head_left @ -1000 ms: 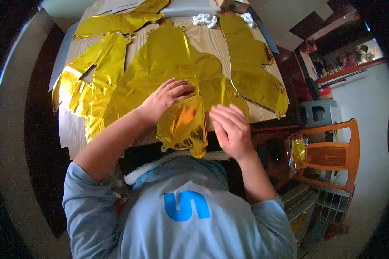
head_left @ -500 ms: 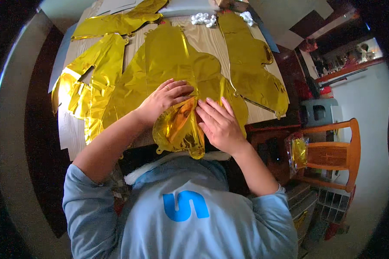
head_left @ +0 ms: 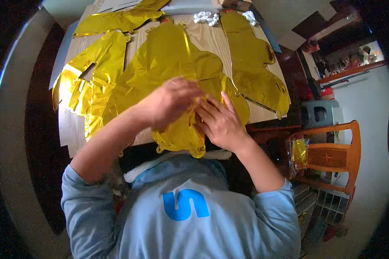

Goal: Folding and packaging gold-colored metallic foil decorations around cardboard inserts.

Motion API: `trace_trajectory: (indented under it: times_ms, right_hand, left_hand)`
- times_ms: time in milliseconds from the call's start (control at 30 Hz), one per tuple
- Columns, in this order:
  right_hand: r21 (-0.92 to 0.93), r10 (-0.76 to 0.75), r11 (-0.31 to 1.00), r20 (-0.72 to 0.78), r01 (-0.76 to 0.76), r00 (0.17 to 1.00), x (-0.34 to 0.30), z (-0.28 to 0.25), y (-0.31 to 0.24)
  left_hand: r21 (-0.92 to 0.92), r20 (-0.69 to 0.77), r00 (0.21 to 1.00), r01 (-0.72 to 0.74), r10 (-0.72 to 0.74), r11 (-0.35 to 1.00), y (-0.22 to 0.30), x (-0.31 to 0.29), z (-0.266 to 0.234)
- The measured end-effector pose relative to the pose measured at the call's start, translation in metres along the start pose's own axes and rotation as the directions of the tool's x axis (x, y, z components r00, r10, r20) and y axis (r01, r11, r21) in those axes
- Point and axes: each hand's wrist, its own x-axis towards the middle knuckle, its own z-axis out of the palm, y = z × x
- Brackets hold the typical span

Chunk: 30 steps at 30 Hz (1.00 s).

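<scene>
A large, flat gold foil balloon [head_left: 168,56] lies across the middle of the table, with small tabs on its edge and its near end at the table's front edge. Over its near part hovers or rests my left hand [head_left: 170,101], smeared by motion, so its grip and any contact are unclear. My right hand [head_left: 220,123] lies on the foil just to the right, fingers stretched out and thumb apart. The two hands' fingertips overlap in view. Under them the foil is creased, and part of it is hidden.
More flat gold foil pieces lie around: one at the right [head_left: 248,52], a creased one at the left [head_left: 103,60], another at the far left [head_left: 116,21]. White crumpled bits [head_left: 206,18] sit on the wooden table's far side. A wooden chair [head_left: 354,138] holds a clear packet [head_left: 299,151].
My left hand has lifted or swept slightly toward the right and blurred. The near foil's raised, shiny fold has flattened. My right hand stays nearly in place.
</scene>
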Motion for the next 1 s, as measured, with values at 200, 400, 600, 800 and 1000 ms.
trace_trajectory:
  times_ms: [200, 400, 600, 800, 1000]
  right_hand:
    - [-0.007, -0.042, 0.999, 0.037, 0.042, 0.998, -0.008, 0.000, 0.004]
    - [0.004, -0.159, 0.987, -0.073, 0.160, 0.985, -0.031, 0.004, 0.000]
    - [-0.091, -0.243, 0.969, -0.227, 0.228, 0.943, -0.040, 0.019, -0.006]
    - [-0.097, -0.257, 0.966, -0.217, 0.241, 0.942, -0.041, 0.015, -0.008]
    - [-0.075, -0.260, 0.965, -0.175, 0.250, 0.950, -0.038, 0.007, -0.008]
  left_hand:
    - [0.061, 0.071, 0.997, -0.035, 0.031, 0.998, -0.009, -0.014, 0.027]
    - [0.085, 0.076, 0.997, -0.017, 0.011, 0.996, -0.003, -0.012, 0.026]
    - [0.091, 0.066, 0.998, -0.011, 0.005, 0.996, -0.005, -0.013, 0.027]
    - [0.077, 0.042, 0.999, -0.031, 0.028, 0.997, -0.005, -0.013, 0.027]
    - [-0.149, -0.036, 0.999, 0.013, -0.019, 0.989, -0.008, -0.007, 0.017]
